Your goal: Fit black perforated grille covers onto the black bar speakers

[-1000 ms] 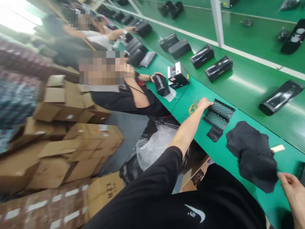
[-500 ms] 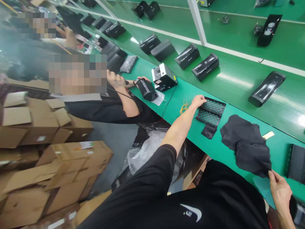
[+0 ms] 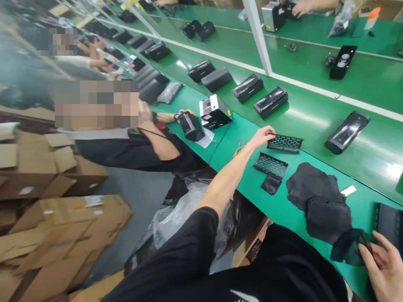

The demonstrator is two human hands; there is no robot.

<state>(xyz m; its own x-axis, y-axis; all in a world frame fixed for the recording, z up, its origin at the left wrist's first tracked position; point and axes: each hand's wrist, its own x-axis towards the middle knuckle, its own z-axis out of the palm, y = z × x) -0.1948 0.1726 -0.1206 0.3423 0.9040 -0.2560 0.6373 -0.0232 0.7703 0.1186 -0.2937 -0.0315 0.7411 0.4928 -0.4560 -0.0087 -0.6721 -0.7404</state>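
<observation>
My left hand (image 3: 263, 136) pinches the left end of a black slotted grille panel (image 3: 286, 144), which is tilted up off the green bench. A second slotted panel (image 3: 271, 165) lies just below it, beside a small folded black piece (image 3: 271, 184). At the lower right, my right hand (image 3: 382, 256) grips a thin, see-through black fabric sheet (image 3: 351, 248) between thumb and fingers. Next to that sheet are two overlapping piles of black fabric sheets, an upper pile (image 3: 311, 184) and a lower pile (image 3: 329, 219).
Several black speaker housings (image 3: 346, 132) stand on the green line beyond the bench. A co-worker's hand rests by a dark cylinder (image 3: 190, 126) near a black-and-silver box (image 3: 215, 111). Yellow bands (image 3: 238, 150) lie left of my arm; cardboard boxes (image 3: 72, 226) fill the lower left.
My left hand has lifted the upper grille panel away from the lower one. My right hand has drawn a single sheet off the lower pile, toward the right.
</observation>
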